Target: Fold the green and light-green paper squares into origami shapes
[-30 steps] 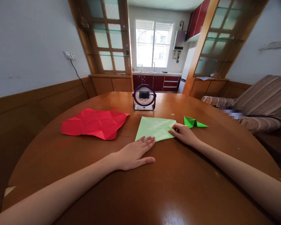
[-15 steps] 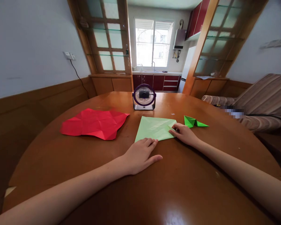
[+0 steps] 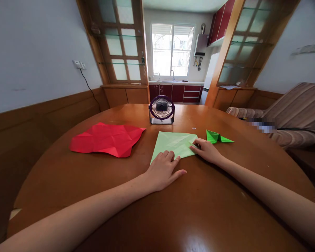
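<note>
Pinning light-green paper (image 3: pixel 174 143) w/ left hand (image 3: pixel 162 171) & right hand (image 3: pixel 206 150).

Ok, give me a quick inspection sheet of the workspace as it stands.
Surface: round brown table, glossy.
Job's things: pale green sheet, flat and creased.
Clutter: red sheet, crumpled; folded green piece; fan.
Hands: left hand, fingers on the sheet's near edge; right hand pinching its right corner.
Cables: cord from a wall socket.
Surroundings: sofa, kitchen window.
</note>
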